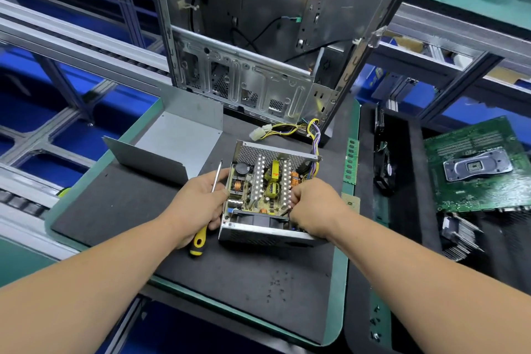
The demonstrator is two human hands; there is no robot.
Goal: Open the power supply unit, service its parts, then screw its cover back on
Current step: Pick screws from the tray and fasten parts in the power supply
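The power supply unit [267, 195] sits on the bench [120, 204] between both hands, lid off, showing silver heatsinks, yellow transformers and copper coils. The left hand [198, 204] grips a yellow-handled screwdriver [208, 207] against the unit's left wall. The right hand [314, 210] curls over its right edge. The removed cover [172, 141] lies beyond the left hand.

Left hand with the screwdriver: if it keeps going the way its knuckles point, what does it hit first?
Likely the open silver power supply unit: the left hand, gripping the yellow-and-black-handled screwdriver, already touches its left wall. Depth is unclear.
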